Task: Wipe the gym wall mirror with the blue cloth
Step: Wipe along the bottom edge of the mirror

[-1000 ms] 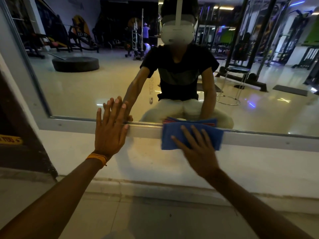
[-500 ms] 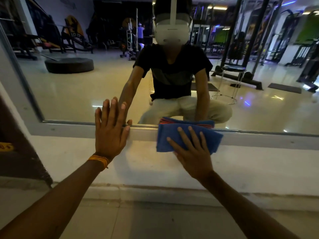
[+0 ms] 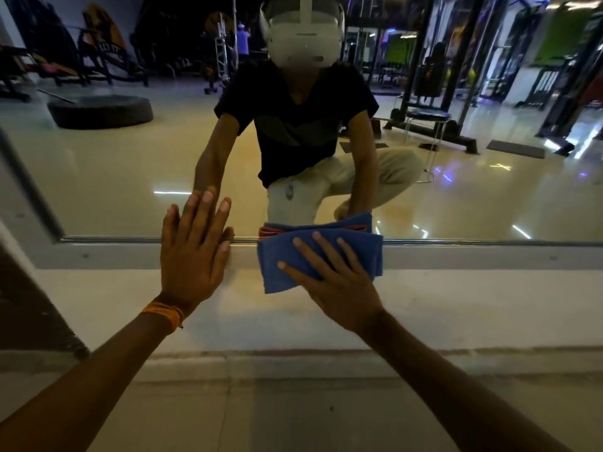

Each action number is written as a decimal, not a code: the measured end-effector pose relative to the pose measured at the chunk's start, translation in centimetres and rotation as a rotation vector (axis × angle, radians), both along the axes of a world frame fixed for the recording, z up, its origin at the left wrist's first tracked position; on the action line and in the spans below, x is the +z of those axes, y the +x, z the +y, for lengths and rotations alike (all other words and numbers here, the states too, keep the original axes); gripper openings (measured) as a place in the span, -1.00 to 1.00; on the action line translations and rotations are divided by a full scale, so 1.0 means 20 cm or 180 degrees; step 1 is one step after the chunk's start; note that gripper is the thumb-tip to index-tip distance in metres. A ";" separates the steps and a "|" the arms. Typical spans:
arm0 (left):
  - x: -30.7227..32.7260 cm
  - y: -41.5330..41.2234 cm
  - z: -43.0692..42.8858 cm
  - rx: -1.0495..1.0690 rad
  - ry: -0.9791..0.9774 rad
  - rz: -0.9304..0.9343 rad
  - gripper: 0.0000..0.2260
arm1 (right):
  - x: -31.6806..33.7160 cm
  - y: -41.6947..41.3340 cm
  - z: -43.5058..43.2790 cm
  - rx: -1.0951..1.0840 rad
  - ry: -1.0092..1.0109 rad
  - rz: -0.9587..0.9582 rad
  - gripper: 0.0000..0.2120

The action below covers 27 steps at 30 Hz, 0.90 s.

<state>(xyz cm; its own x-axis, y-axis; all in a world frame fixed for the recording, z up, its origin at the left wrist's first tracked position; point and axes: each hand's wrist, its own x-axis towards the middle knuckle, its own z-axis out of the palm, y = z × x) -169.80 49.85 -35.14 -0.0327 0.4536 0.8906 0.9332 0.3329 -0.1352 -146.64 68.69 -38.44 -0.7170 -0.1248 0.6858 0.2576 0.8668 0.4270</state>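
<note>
cloth (image 3: pixel 274 249): folded, on frame (image 3: pixel 456 256) at mirror (image 3: pixel 114 174) bottom edge | right hand (image 3: pixel 339 288): fingers spread flat, pressing cloth | left hand (image 3: pixel 192 256): flat, bracing on frame and glass | tip: even pressure, slide cloth up onto glass, overlap strokes

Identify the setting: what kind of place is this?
Almost certainly a gym. The wall mirror reflects a big tyre lying flat on a polished floor, dark exercise machine frames on the right, and a round stool in front of them.
</note>
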 end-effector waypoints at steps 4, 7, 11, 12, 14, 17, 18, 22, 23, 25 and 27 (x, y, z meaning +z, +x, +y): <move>0.01 -0.08 -0.04 0.0012 -0.0112 0.0213 -0.45 | -0.02 0.37 0.29 -0.0333 0.0128 0.0031 -0.17; 0.02 -0.13 -0.05 0.0128 0.0030 0.0195 -0.45 | -0.05 0.47 0.35 -0.0568 0.0003 0.0230 -0.18; 0.00 -0.11 -0.02 0.0333 0.0207 0.0096 -0.45 | -0.07 0.12 0.10 -0.0299 -0.0015 0.0267 -0.29; -0.01 -0.10 -0.02 0.0324 0.0177 0.0082 -0.45 | -0.07 0.01 0.03 -0.0186 0.0026 0.0231 -0.32; 0.00 -0.10 -0.04 0.0281 0.0002 0.0044 -0.46 | -0.05 -0.12 -0.05 0.0038 0.0126 0.0253 -0.36; 0.03 -0.08 -0.10 0.0271 -0.0286 -0.0040 -0.45 | -0.05 -0.07 0.03 0.0156 0.0308 0.0331 -0.33; 0.04 -0.07 -0.11 0.0304 -0.0328 -0.0061 -0.44 | -0.05 -0.01 0.09 0.0156 0.0356 0.0405 -0.33; 0.06 0.04 -0.08 0.0418 -0.0366 -0.0396 -0.43 | -0.05 0.15 0.24 0.0061 0.0352 0.0535 -0.35; 0.06 0.06 -0.09 0.0434 -0.0371 -0.0508 -0.42 | -0.04 0.13 0.21 0.0051 0.0304 0.0541 -0.35; 0.07 0.08 -0.10 0.0466 -0.0423 -0.0650 -0.41 | -0.02 0.00 0.07 0.0124 0.0147 0.0462 -0.33; 0.08 0.08 -0.12 0.0460 -0.0521 -0.0637 -0.42 | 0.00 -0.15 -0.09 0.0237 -0.0002 0.0321 -0.30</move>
<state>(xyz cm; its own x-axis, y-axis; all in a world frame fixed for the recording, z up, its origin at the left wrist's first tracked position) -168.16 47.38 -33.62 -0.2750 0.5687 0.7752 0.8913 0.4531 -0.0162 -149.61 66.92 -38.37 -0.6330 -0.1746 0.7542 0.2341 0.8854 0.4015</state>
